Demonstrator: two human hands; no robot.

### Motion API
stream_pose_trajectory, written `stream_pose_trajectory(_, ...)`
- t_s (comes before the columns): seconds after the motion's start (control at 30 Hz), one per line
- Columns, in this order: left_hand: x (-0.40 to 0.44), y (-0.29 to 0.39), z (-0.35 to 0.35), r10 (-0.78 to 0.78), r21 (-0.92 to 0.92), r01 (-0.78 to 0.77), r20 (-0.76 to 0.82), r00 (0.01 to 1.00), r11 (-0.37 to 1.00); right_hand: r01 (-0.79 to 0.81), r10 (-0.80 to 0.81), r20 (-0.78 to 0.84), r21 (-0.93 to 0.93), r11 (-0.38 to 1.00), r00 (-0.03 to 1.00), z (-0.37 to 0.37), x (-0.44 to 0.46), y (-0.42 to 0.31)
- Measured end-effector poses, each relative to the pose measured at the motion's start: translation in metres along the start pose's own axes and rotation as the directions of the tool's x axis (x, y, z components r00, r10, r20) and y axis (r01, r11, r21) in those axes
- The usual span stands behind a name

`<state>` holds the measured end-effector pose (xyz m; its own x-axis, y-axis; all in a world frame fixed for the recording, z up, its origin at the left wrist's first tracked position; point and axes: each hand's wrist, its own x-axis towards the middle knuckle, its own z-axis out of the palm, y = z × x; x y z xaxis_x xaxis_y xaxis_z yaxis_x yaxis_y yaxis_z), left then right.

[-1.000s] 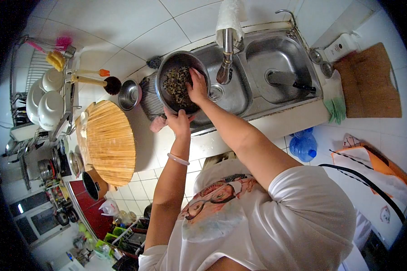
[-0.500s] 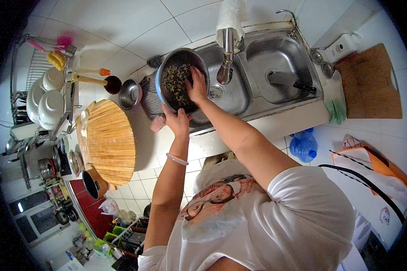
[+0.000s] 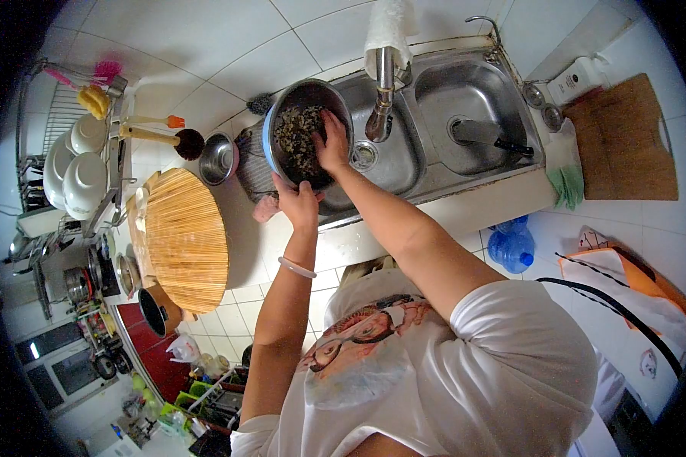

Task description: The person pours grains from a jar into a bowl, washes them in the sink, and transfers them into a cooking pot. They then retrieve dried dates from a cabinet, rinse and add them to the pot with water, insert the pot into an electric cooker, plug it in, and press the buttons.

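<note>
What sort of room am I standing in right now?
It looks like a kitchen, probably a home one: there's a double-basin steel sink, a broad-bladed knife lying in one basin, and several white bowls off to the left.

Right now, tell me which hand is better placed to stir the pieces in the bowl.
Probably the right hand: it reaches inside the bowl, at the edge of the dark and pale pieces. The left hand grips the bowl's near side.
</note>
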<state>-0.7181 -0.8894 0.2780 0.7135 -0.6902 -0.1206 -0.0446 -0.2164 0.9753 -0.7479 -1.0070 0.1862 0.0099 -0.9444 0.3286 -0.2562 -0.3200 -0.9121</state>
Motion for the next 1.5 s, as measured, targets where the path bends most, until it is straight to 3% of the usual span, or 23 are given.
stream_pose_trajectory(0.13,-0.001,-0.001,0.001,-0.008,0.008,0.008,-0.027,1.0,1.0,0.006,-0.006,0.003,-0.021,1.0,1.0,0.0,-0.001,0.004)
stream_pose_trajectory(0.33,0.001,-0.044,-0.002,-0.383,-0.297,0.374,0.03,0.923,0.878,0.02,0.011,0.253,-0.118,0.993,0.967,-0.02,-0.015,0.03)
stream_pose_trajectory(0.4,0.003,-0.062,-0.005,-0.603,-0.309,0.643,0.224,0.765,0.701,0.037,0.044,0.387,-0.2,0.979,0.921,-0.033,-0.015,0.027)
stream_pose_trajectory(0.43,0.003,-0.071,-0.003,-0.606,-0.321,0.647,0.23,0.762,0.692,0.058,0.09,0.503,-0.27,0.961,0.859,-0.041,-0.015,0.025)
stream_pose_trajectory(0.47,0.003,-0.081,0.0,-0.638,-0.347,0.703,0.297,0.71,0.621,0.265,-0.06,0.525,-0.325,0.908,0.849,-0.055,-0.016,0.015)
stream_pose_trajectory(0.57,0.001,-0.104,0.013,-0.679,-0.373,0.775,0.378,0.629,0.511,0.394,-0.219,0.519,-0.255,0.883,0.826,-0.081,-0.014,0.031)
stream_pose_trajectory(0.63,-0.001,-0.111,0.02,-0.768,-0.331,0.83,0.334,0.547,0.448,-0.043,0.175,0.497,-0.266,0.963,0.85,-0.111,-0.002,0.027)
stream_pose_trajectory(0.67,-0.004,-0.112,0.021,-0.73,-0.328,0.818,0.374,0.572,0.473,-0.305,0.402,0.436,-0.276,0.911,0.806,-0.121,0.009,0.034)
stream_pose_trajectory(0.7,-0.005,-0.114,0.019,-0.734,-0.344,0.819,0.372,0.568,0.459,-0.016,0.16,0.257,-0.487,0.873,0.953,-0.132,0.016,0.071)
stream_pose_trajectory(0.73,-0.004,-0.115,0.019,-0.724,-0.319,0.826,0.399,0.562,0.465,0.0,0.067,0.139,-0.433,0.901,0.988,-0.143,0.032,0.064)
stream_pose_trajectory(0.8,-0.004,-0.112,0.018,-0.723,-0.28,0.828,0.405,0.56,0.485,-0.238,0.28,0.071,-0.359,0.903,0.957,-0.16,0.069,0.048)
stream_pose_trajectory(0.83,-0.003,-0.113,0.018,-0.725,-0.293,0.828,0.401,0.56,0.478,-0.229,0.278,0.086,-0.363,0.903,0.957,-0.161,0.08,0.054)
stream_pose_trajectory(0.87,-0.001,-0.115,0.018,-0.717,-0.275,0.835,0.429,0.55,0.476,0.079,-0.04,0.121,-0.331,0.94,0.992,-0.16,0.09,0.065)
stream_pose_trajectory(0.9,0.001,-0.116,0.018,-0.706,-0.255,0.841,0.458,0.54,0.477,0.381,-0.355,0.141,-0.287,0.879,0.924,-0.158,0.101,0.081)
stream_pose_trajectory(0.97,0.003,-0.123,0.021,-0.714,-0.258,0.844,0.452,0.535,0.469,0.278,-0.259,0.114,-0.207,0.938,0.959,-0.159,0.107,0.122)
stream_pose_trajectory(1.07,0.005,-0.123,0.022,-0.695,-0.272,0.834,0.462,0.551,0.48,0.307,-0.1,0.431,-0.443,0.842,0.897,-0.169,0.091,0.103)
stream_pose_trajectory(1.13,0.005,-0.122,0.022,-0.666,-0.292,0.817,0.475,0.575,0.497,0.048,0.108,0.316,-0.448,0.893,0.942,-0.171,0.069,0.074)
stream_pose_trajectory(1.2,0.003,-0.123,0.023,-0.684,-0.302,0.826,0.462,0.564,0.477,-0.174,0.353,0.49,-0.373,0.911,0.797,-0.17,0.038,0.08)
stream_pose_trajectory(1.27,0.001,-0.123,0.025,-0.67,-0.32,0.824,0.48,0.567,0.468,-0.679,0.796,0.5,-0.455,0.576,0.341,-0.169,0.004,0.051)
stream_pose_trajectory(1.3,-0.001,-0.124,0.025,-0.658,-0.331,0.825,0.498,0.565,0.458,-0.877,0.812,0.564,-0.301,0.374,0.152,-0.17,-0.017,0.054)
stream_pose_trajectory(1.33,-0.005,-0.121,0.024,-0.655,-0.36,0.817,0.488,0.577,0.451,-0.934,0.778,0.624,-0.227,0.275,0.078,-0.169,-0.025,0.035)
stream_pose_trajectory(1.43,-0.016,-0.096,0.014,-0.675,-0.362,0.833,0.49,0.552,0.418,-0.98,0.752,0.652,-0.071,0.188,0.097,-0.161,-0.046,0.089)
stream_pose_trajectory(1.5,-0.024,-0.083,-0.003,-0.589,-0.252,0.758,0.501,0.634,0.602,-0.993,0.743,0.666,-0.026,0.116,0.07,-0.157,-0.044,0.091)
